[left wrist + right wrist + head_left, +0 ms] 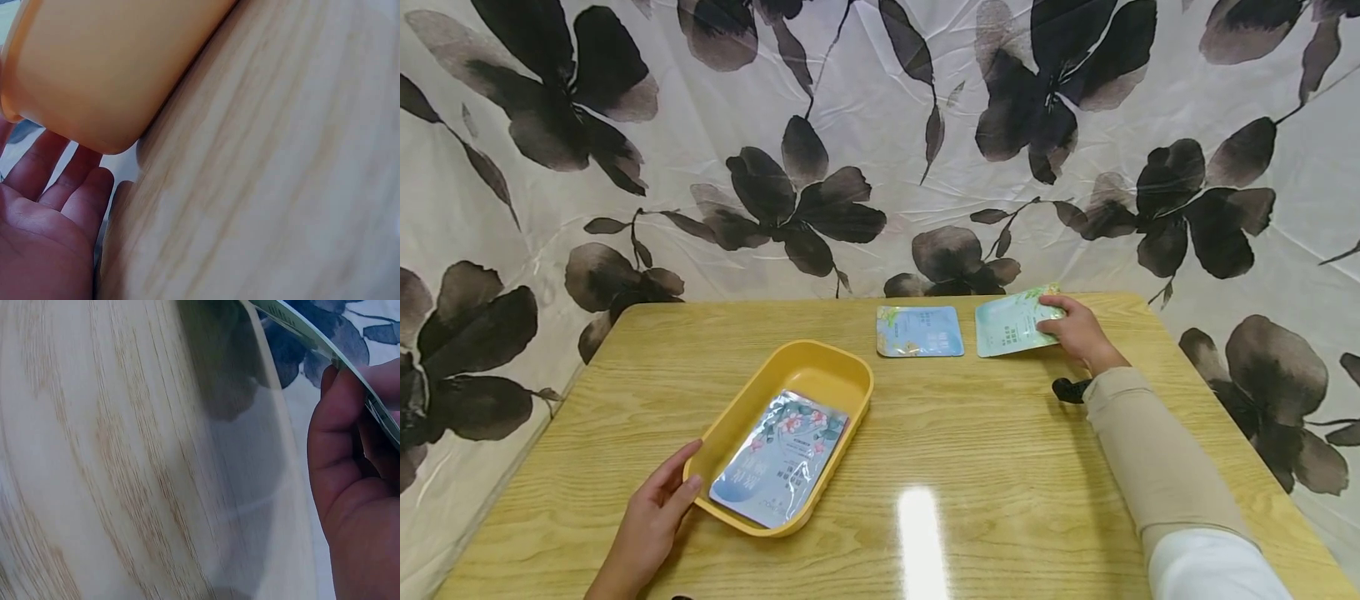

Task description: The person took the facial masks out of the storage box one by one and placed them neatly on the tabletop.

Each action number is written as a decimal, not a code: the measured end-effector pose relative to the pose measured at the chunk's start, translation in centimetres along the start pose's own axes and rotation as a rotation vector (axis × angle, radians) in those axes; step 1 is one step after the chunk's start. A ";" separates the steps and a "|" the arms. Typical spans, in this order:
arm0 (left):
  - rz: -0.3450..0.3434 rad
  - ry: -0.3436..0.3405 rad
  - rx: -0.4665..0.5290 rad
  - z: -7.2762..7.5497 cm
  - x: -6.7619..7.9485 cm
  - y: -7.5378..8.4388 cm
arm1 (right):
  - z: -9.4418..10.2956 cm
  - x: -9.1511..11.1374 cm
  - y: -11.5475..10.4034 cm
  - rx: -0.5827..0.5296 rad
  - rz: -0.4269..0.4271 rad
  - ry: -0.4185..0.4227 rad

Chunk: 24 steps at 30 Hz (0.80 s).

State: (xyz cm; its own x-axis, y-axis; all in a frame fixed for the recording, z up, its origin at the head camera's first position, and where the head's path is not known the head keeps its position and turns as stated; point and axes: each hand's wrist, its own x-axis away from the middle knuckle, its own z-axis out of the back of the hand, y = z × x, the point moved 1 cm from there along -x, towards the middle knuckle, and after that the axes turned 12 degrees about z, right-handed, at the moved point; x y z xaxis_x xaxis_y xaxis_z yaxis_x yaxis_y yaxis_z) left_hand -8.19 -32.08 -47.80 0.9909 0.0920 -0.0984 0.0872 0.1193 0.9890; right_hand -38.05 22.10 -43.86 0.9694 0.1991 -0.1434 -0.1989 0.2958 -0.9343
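Note:
My right hand [1078, 333] pinches the right end of a pale green sheet mask packet [1011, 325] near the table's far edge. In the right wrist view, the packet [306, 337] shows edge-on between thumb and fingers, raised off the wood. At the near left, my left hand [651, 517] holds the corner of a yellow plastic basket [820, 354], thumb at the rim. The left wrist view shows fingers [37, 162] against the basket's outer wall. Inside lies a blue floral packet [782, 458]; any others under it are hidden.
A blue packet [920, 332] lies flat on the wooden table [970, 442], left of the green one. Behind the table hangs a white cloth [925, 208] with dark flowers. A black wrist strap piece [1070, 390] sticks out by the right sleeve.

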 end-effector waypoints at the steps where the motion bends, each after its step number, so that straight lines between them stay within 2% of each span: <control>1: -0.001 -0.003 0.008 0.0 0.0 0.0 | -0.1 -0.1 -0.1 0.000 0.002 0.001; 5: 0.004 -0.002 0.016 0.1 0.1 0.0 | -0.6 -0.3 -0.2 0.019 -0.012 -0.009; 11: 0.032 0.002 0.004 0.1 0.1 0.0 | -1.2 -0.8 0.0 0.127 -0.008 -0.035; 24: 0.010 -0.018 0.066 0.0 0.1 0.0 | -1.9 -1.2 -0.2 0.205 -0.049 -0.093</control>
State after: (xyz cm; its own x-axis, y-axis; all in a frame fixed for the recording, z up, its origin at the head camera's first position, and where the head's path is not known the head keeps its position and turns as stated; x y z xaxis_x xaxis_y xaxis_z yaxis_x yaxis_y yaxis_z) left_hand -8.11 -32.11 -47.84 0.9934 0.0746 -0.0875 0.0837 0.0530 0.9951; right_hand -38.88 20.07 -44.10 0.9631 0.2623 -0.0603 -0.1866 0.4891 -0.8520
